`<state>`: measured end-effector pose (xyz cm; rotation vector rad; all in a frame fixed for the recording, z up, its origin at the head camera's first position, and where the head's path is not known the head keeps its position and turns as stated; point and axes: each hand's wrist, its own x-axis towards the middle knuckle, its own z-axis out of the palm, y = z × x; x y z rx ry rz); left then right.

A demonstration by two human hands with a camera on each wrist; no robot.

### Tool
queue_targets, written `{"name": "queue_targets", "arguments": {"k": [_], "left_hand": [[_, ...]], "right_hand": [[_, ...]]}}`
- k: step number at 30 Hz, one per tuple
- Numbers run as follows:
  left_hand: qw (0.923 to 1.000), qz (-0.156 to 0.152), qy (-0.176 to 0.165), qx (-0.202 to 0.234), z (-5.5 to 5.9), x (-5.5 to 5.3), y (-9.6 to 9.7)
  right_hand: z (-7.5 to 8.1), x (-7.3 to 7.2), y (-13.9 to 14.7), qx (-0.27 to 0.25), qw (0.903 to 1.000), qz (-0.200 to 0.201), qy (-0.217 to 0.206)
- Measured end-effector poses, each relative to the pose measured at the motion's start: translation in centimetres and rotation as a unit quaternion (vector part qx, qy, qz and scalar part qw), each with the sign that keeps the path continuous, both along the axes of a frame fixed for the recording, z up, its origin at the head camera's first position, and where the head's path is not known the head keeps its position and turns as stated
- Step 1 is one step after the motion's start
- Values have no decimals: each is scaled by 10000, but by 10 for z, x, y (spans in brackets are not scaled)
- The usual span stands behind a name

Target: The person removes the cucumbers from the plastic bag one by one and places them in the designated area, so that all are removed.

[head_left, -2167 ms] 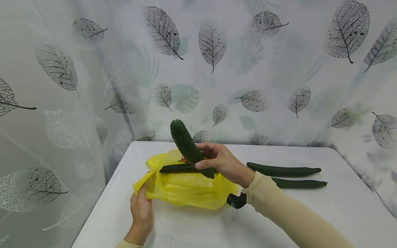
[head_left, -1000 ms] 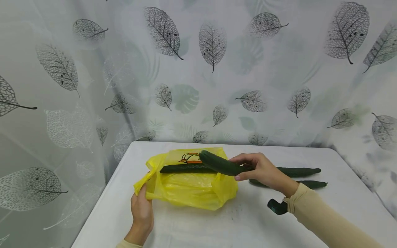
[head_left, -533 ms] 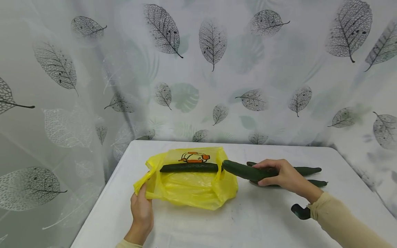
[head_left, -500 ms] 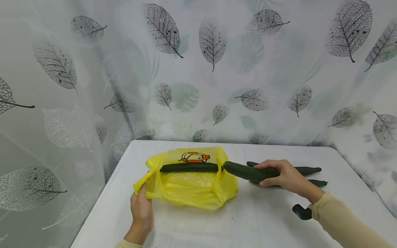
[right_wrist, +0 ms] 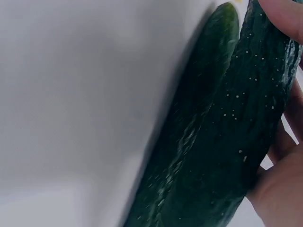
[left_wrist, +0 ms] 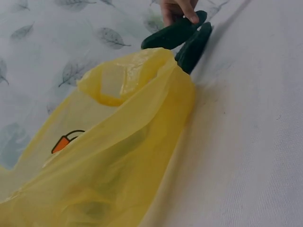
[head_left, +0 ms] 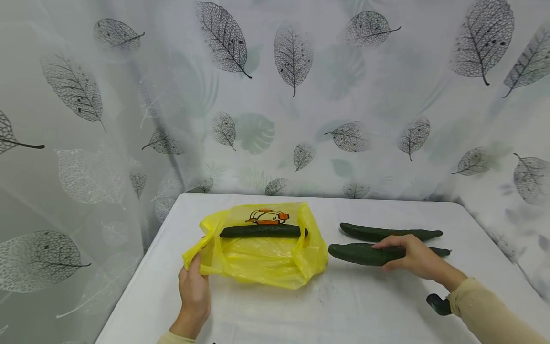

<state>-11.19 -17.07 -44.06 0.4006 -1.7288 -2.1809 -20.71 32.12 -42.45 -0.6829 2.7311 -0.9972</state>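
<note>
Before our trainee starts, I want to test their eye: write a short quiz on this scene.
1. True or false: the left hand holds the yellow bag by its edge.
2. In the head view, the cucumber in the right hand is: (a) inside the bag, (b) right of it, (c) left of it.
3. How many cucumbers show outside the bag?

Key: 1. True. 2. (b). 3. Three: the held one, a partly hidden cucumber and a farther cucumber.
</note>
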Motion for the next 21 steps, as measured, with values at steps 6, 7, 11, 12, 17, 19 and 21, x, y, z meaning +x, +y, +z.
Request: {"name": "queue_targets", "arguments": {"k": [6,7,11,12,17,19,21], "left_hand": [[10000,57,28,57,0,1,0],[10000,63,29,63,0,1,0],[10000,45,38,50,1,1,1],[10000,33,31,33,1,1,1],[10000,-12,2,2,1,0,1],[10000,-31,-9,3,1,-1,1],[10000,-51,-22,-9,1,-1,1]], "right_hand": [[-10,4,10,335,9994,-91,-90],[-11,4,12,373,9992,-96,-110],[-13,6,20,480,9984,-202,-217],[-13,6,22,493,9982,-223,-241],[-13,6,29,587,9976,-251,-268],[-14,7,31,619,9976,-211,-237],[-15,7,32,649,9974,-220,-228]]}}
